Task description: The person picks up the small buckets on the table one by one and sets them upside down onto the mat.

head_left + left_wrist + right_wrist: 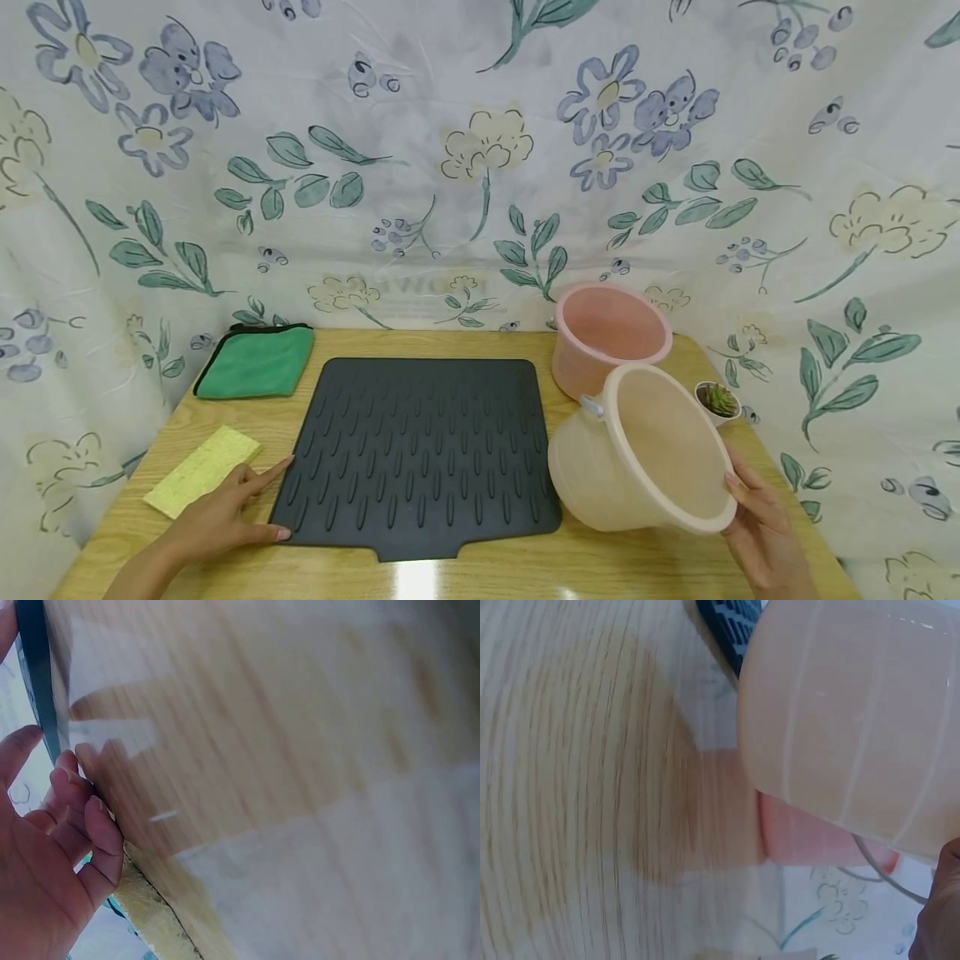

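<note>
My right hand (765, 525) grips the rim of a cream plastic bucket (592, 475), thumb over the edge. The bucket is tilted, its mouth facing right and toward me. In the right wrist view the bucket's ribbed side (840, 712) fills the upper right, with part of the hand (939, 915) at the edge. My left hand (213, 517) rests at a dark grey rubber mat (420, 450). Its straight index finger touches the mat's left edge and its thumb the near left corner. The left wrist view shows the other fingers (101, 832) loosely bent by the tabletop.
Behind the cream bucket stands a pink bucket (570, 367). A small potted succulent (717, 402) is at the right edge. On the left lie a yellow sponge sheet (206, 467) and a folded green cloth (257, 362). A flowered curtain (420, 167) backs the wooden table (510, 575).
</note>
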`<action>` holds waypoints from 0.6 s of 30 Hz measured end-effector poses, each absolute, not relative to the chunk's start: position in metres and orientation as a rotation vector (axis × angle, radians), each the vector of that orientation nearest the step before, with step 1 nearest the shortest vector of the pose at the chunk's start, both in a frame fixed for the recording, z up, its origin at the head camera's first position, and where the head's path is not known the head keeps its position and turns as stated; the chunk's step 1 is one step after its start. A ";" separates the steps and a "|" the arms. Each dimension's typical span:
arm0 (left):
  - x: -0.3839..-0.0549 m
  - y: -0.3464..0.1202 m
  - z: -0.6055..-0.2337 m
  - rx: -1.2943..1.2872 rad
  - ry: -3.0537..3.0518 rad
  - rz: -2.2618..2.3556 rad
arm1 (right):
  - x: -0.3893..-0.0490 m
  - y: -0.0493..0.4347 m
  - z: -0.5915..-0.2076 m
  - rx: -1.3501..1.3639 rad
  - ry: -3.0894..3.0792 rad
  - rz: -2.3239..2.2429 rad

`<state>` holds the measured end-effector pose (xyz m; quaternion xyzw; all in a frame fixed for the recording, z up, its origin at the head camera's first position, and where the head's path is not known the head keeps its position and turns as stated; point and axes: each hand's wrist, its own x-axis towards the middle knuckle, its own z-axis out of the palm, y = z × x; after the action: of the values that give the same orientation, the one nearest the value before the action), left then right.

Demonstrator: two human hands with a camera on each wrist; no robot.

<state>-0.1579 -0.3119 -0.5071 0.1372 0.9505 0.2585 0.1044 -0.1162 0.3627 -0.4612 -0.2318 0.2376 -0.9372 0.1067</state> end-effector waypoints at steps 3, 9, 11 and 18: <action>-0.158 -0.312 -0.508 0.393 2.808 0.755 | -0.118 0.358 -0.463 -0.697 0.690 -2.768; -0.158 -0.311 -0.508 0.372 2.792 0.764 | -0.121 0.352 -0.467 -0.705 0.671 -2.764; -0.158 -0.312 -0.508 0.368 2.788 0.766 | -0.120 0.349 -0.467 -0.684 0.664 -2.776; -0.159 -0.311 -0.507 0.376 2.800 0.763 | -0.123 0.341 -0.471 -0.684 0.632 -2.807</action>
<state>-0.1586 -0.3110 -0.5074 0.1278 0.9513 0.2591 0.1074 -0.1229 0.3413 -0.4715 -0.2304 0.2126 -0.9451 0.0919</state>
